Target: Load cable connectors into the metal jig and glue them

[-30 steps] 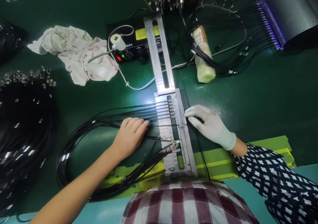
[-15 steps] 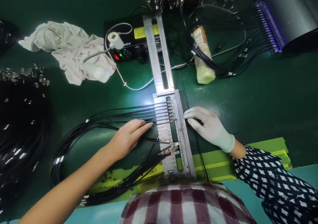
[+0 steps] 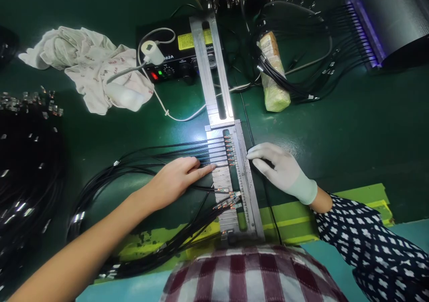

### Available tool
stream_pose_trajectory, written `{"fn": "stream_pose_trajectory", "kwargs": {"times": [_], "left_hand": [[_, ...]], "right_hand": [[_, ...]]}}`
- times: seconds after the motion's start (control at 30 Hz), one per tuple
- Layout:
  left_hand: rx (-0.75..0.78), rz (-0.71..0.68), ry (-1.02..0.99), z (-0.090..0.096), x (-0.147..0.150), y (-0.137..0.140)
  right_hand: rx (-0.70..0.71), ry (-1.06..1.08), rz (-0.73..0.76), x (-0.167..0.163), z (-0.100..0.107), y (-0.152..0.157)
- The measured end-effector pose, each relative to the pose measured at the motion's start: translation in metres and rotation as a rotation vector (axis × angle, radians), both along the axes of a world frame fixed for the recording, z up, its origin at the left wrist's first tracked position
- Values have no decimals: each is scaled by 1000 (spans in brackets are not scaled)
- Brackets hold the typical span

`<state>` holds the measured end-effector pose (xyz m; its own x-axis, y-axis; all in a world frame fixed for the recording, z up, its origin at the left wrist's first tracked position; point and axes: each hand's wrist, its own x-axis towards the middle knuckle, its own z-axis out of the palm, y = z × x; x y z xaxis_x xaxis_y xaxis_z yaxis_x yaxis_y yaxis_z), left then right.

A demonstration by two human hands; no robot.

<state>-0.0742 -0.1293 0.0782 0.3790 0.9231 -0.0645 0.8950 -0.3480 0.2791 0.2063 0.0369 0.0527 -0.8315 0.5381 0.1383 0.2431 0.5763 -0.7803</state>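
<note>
A slotted metal fixture (image 3: 250, 203) lies lengthwise before me. Several black cables (image 3: 174, 148) cross its upper left side, their small connector ends (image 3: 229, 150) lined up in the slot. My left hand (image 3: 179, 179) is bare. One digit stretches onto the fixture's left edge beside the lowest cable of the row; the other fingers bend over the cables, their tips partly hidden. Nothing gripped shows in it. My right hand (image 3: 281, 170), in a white glove, rests its fingertips against the fixture's right edge, thumb and fingers apart. A loose cable bundle (image 3: 187, 230) has its connectors lying on the lower fixture.
Behind the fixture stands a black control box (image 3: 187, 72) with a white plug adapter (image 3: 152, 52). A crumpled cloth (image 3: 97, 65) lies left of it. To the right are a wrapped bottle (image 3: 275, 76) and a purple-lit device (image 3: 365, 34). More cables (image 3: 27, 168) pile at far left.
My left hand has slid slightly right, its extended digit now over the fixture's edge. My right hand has stayed almost still. The whole view has shifted a little.
</note>
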Motion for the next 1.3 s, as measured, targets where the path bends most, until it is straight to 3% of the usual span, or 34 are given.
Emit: {"fn": "stream_pose_trajectory", "kwargs": {"times": [0.23,0.4,0.6,0.8,0.97,1.13,1.3], "left_hand": [[280,216,218,-14,32,-24],[350,196,346,-19,45,-28],[309,139,341,-15,51,-20],[257,148,205,-26,60,-3],[290,195,170,-29,67,2],[189,272,-35,-17,60,-14],[24,347,-124,-7,46,-48]], "right_hand": [[-18,-9,-8,-1,0,0],[-28,-5,-12,-2,1,-1],[-9,10,-27,-3,2,-1],[32,88,-43,-1,-1,-1],[247,192,-72,0,4,-13],[296,114,213,5,9,-53],[243,84,233,23,16,-91]]}}
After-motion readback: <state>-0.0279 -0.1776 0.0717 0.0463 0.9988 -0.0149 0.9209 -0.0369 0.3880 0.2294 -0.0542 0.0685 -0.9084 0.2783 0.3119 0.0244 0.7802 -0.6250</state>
